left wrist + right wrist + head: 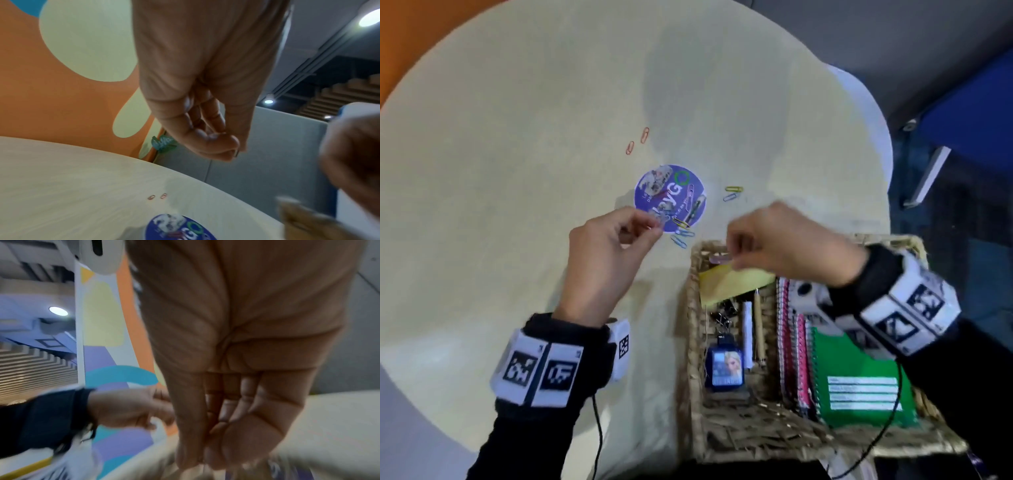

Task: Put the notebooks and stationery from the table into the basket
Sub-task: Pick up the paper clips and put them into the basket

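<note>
My right hand (784,245) pinches a pink paper clip (720,257) over the wicker basket (690,342); my left hand (609,246) pinches clips beside it; coloured clips (732,193) lie beyond.

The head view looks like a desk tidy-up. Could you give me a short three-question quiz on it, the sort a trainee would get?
1. True or false: the green notebook still lies on the table.
2. Where is the right hand?
A. over the basket
B. over the two red clips
C. off the table's far edge
3. Fill in: the left hand hovers at the edge of the round purple ____.

Key: 1. False, it stands in the basket. 2. A, and it pinches a pink clip there. 3. Sticker; the left hand's fingers are pinched together, but what they hold is too blurred to tell.
</note>
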Available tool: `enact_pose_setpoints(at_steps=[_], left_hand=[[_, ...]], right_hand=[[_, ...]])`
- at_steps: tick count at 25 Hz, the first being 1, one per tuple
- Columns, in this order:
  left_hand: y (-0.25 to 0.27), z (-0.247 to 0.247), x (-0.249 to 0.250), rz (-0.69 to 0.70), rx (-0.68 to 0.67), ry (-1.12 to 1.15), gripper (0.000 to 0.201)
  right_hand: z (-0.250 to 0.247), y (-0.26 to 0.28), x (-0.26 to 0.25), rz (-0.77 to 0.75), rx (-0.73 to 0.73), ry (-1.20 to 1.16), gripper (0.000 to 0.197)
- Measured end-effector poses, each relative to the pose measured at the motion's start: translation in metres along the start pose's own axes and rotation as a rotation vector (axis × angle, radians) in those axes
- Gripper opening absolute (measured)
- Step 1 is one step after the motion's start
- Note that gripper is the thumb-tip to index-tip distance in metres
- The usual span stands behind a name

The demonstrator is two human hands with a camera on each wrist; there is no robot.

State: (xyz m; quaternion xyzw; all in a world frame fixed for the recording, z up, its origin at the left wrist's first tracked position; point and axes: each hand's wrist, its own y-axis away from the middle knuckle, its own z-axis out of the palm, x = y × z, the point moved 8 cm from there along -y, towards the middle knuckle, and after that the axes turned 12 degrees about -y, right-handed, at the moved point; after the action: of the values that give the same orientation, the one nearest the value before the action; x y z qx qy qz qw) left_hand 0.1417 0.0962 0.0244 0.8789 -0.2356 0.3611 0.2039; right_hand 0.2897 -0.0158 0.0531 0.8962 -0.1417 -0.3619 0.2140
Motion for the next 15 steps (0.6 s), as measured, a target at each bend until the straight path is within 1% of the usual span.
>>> enact_pose_setpoints(at_steps=[1,3,4,6,8,9,11,13,15], left_hand=[[0.015,0.004,0.011,0.045,-0.022,-0.018,0.014],[0.043,0.011,0.032,0.158,-0.049,-0.087,0.008],[0.054,0.016,0.038,0.186,-0.059,-0.105,0.005],[0.072,0.026,0.04,0.183,-0.092,-0.084,0.004],[0.084,0.035,0.04,0.181,-0.128,-0.07,0.012],[0.089,0.039,0.042,0.204,-0.149,-0.086,0.015],[0.1,0.048,0.047,0.281,-0.19,-0.163,0.014],[0.108,0.062,0.052,0.347,-0.262,-0.316,0.011],[0.116,0.085,0.06,0.422,-0.394,-0.576,0.018]], right_hand=[[0.027,0.014,0.012,0.053,-0.066,0.004,0.008],[0.072,0.028,0.03,0.11,-0.166,0.027,0.005],[0.089,0.032,0.037,0.128,-0.193,0.038,0.008],[0.108,0.032,0.049,0.151,-0.197,0.074,0.014],[0.117,0.026,0.053,0.159,-0.168,0.093,0.013],[0.121,0.023,0.053,0.159,-0.16,0.104,0.013],[0.129,0.018,0.05,0.177,-0.183,0.147,0.014],[0.13,0.017,0.048,0.185,-0.183,0.158,0.016],[0.117,0.022,0.052,0.176,-0.118,0.101,0.012]])
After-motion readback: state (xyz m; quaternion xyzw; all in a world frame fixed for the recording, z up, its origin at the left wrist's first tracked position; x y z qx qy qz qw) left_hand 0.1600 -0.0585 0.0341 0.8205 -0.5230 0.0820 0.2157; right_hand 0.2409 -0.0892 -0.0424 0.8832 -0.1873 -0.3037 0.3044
